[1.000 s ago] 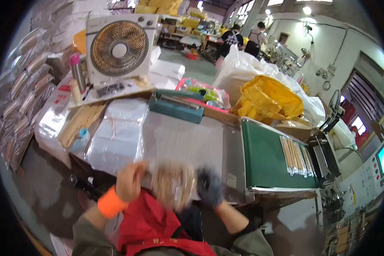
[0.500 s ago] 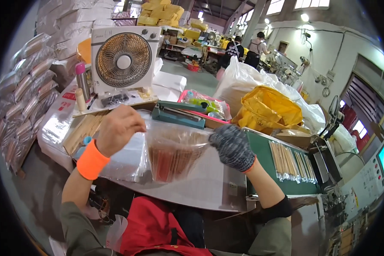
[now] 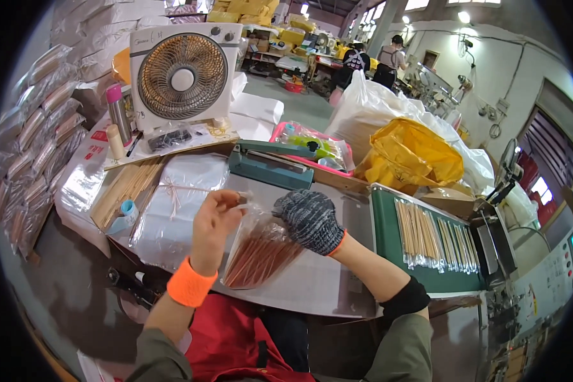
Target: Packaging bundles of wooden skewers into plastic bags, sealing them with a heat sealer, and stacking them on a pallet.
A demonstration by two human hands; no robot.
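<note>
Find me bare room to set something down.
Bare tabletop lies between the bag and green surface, though your right arm crosses above. A narrow green strip is also free, left of the sticks. Crowded: the left, with plastic sheets, and the back, with the sealer and fan.

Your grey worktop [image 3: 324, 280] carries a stack of clear bags [image 3: 165, 229] at left and a teal sealer [image 3: 267, 169] at its far side. On your right, a green belt [image 3: 385, 219] bears wrapped sticks [image 3: 420, 232].

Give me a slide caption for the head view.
Bare left hand and gloved right hand at the top of a clear bag of thin sticks, near a teal sealer.
</note>
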